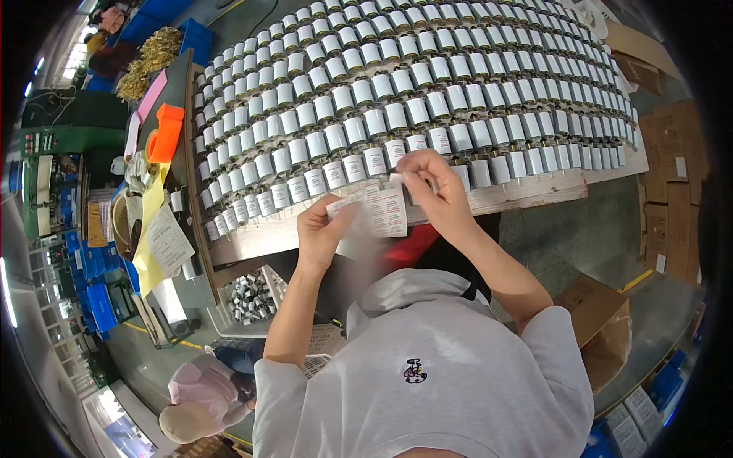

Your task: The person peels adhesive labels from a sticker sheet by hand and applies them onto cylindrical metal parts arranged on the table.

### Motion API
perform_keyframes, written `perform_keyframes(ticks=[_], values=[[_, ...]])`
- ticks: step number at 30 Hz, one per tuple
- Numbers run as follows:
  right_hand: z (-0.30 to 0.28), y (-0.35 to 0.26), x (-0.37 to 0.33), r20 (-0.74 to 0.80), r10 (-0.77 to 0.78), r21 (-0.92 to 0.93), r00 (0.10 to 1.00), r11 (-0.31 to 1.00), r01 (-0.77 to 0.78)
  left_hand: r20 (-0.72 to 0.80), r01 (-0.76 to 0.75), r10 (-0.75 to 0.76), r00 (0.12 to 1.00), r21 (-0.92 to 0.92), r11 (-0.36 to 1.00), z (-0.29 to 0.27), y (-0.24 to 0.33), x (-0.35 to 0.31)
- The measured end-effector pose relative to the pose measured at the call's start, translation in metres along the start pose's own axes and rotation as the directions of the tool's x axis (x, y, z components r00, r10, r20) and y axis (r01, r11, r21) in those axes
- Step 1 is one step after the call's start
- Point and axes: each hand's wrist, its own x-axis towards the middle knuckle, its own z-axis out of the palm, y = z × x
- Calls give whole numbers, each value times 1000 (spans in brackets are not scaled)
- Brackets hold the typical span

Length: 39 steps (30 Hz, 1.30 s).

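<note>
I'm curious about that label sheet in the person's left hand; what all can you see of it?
The label sheet is thin, white and paper-like, with small blocks of dark and reddish print. The left hand pinches its left side, where blur hides detail. It is held up at the table's near edge. The right hand is by its upper edge; contact is unclear.

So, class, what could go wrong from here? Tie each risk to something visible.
The small white piece pinched by the right hand, probably a label, could go crookedly onto the curved white cylinders. They sit close together, so that hand might nudge a neighbour. The label sheet, gripped at its left side by the left hand, might crease.
</note>
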Motion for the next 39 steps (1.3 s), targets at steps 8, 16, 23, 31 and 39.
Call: perform_keyframes(ticks=[8,16,23,31,39], values=[[33,-12,10,-92,55,-135,994,989,-68,-106,68,-66,992,17,998,5,10,-4],[75,-15,25,105,5,-274,994,961,25,-191,161,-147,971,61,985,-17,6,-16],[135,-11,90,180,125,112,976,983,-147,-544,315,-142,827,239,919,-92,84,-79],[282,64,181,653,656,58,378,454,-889,-484,-106,296,823,381,918,-216,127,-125],[336,117,202,575,767,-46,285,378,-925,-494,284,50,868,577,765,-265,11,-32]])
